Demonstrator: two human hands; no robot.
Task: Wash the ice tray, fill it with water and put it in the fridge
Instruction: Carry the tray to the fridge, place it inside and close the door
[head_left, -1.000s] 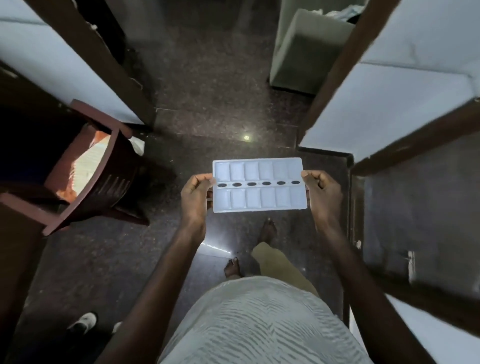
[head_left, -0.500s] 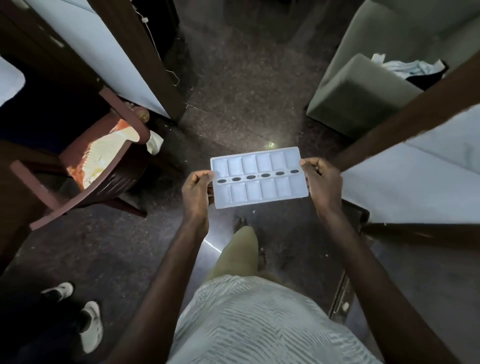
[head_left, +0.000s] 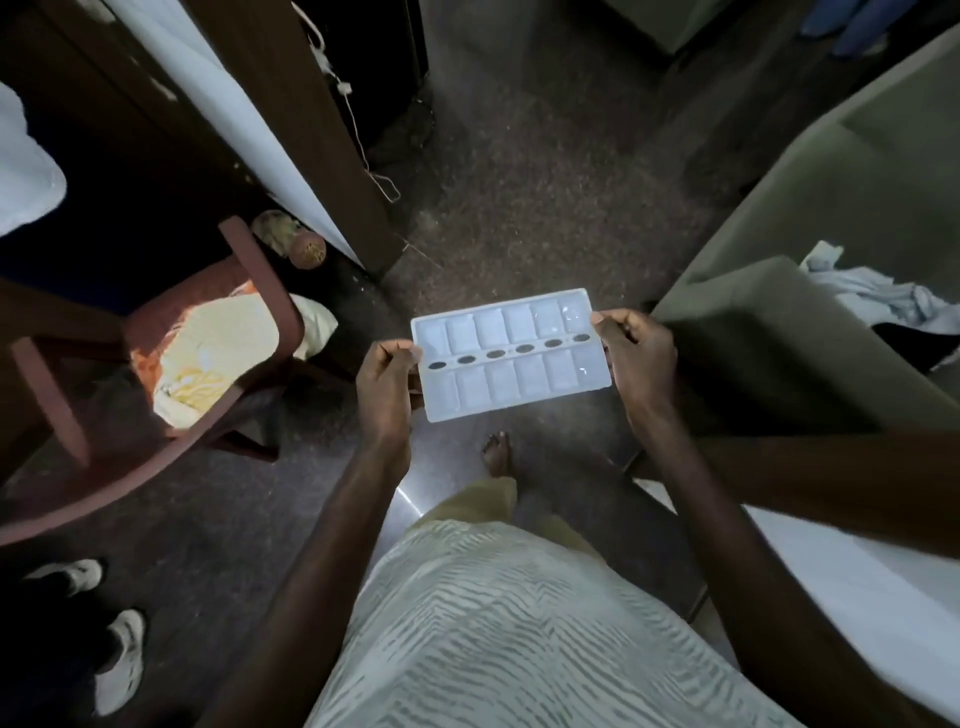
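The room is dim, so it is hard to tell if the ice tray (head_left: 511, 356) has water in it. Most fingers are hidden under its ends. The floor (head_left: 519, 208) is dark and speckled, with a red chair (head_left: 171, 364) on the left and a grey sofa (head_left: 779, 322) on the right. The tray is held flat in the air above the floor. The left hand (head_left: 384, 384) pinches its left end and the right hand (head_left: 641, 358) its right end, thumbs on top.
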